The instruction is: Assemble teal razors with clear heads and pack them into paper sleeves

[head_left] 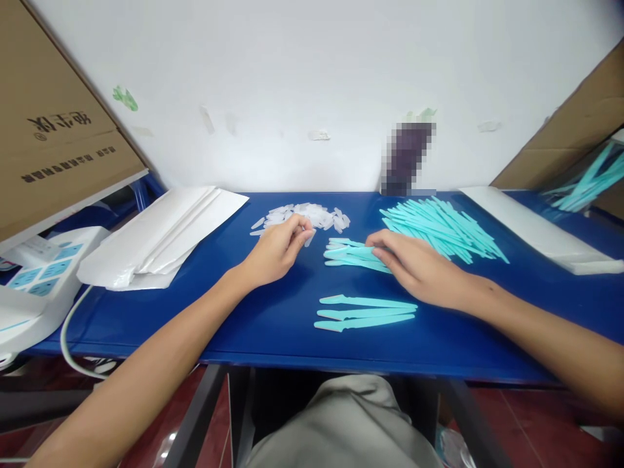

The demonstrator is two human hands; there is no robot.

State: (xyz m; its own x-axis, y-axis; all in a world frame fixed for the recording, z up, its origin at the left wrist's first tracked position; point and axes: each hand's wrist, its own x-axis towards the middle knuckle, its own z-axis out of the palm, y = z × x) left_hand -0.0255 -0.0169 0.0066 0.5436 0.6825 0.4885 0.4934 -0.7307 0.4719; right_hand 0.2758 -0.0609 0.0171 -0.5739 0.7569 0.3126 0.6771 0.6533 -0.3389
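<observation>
My left hand (283,250) pinches a small translucent blade cap (309,238) between thumb and fingertips. Just behind it lies a loose pile of the same caps (319,213). My right hand (414,263) has its thumb and fingers closed on the handle end of a turquoise eyebrow razor (358,251), over a small group of razors lying side by side. Its fingertips partly hide the handles there. Nearer the front edge, three more razors (370,313) lie with their blade ends to the left. A large heap of turquoise razors (439,224) sits behind my right hand.
White plastic bags (166,227) and a white power strip (49,273) with a cable occupy the left side. A cardboard box (63,123) stands behind them. At right are a long white strip (541,227) and another box with bagged razors (592,175). A white wall backs the blue table (273,331).
</observation>
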